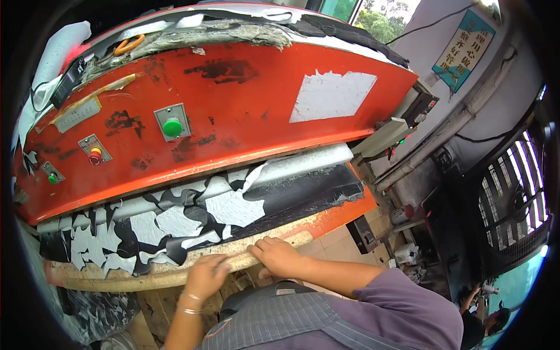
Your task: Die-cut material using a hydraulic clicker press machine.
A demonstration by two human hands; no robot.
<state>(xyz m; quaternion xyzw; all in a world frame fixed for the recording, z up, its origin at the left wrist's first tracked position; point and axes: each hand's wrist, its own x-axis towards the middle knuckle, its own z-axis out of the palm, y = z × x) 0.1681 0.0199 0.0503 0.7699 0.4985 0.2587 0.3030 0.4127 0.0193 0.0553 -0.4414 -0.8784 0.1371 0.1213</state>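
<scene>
Pale board point(298, 239) under left grip point(205, 276) and right grip point(275, 255)

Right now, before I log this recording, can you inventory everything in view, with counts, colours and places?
Machine: 1, orange-red, upper left to centre
Push buttons: 2, green, machine front
Knob: 1, red, machine front
Patch: 1, white, machine front
Loop: 1, orange, machine top
Pieces: several, white, on black material
Front bar: 1, tan, nearest the person
Sign: 1, teal, upper-right wall
Pipe: 1, greyish, along that wall
Grille: 1, dark, far right
Dim clutter: uncounted, right
Co-worker: 1, dark top, lower right
Apron: 1, grey striped, on the person
Left hand: 1, bare, at the bar
Right hand: 1, bare, on the bar
</scene>
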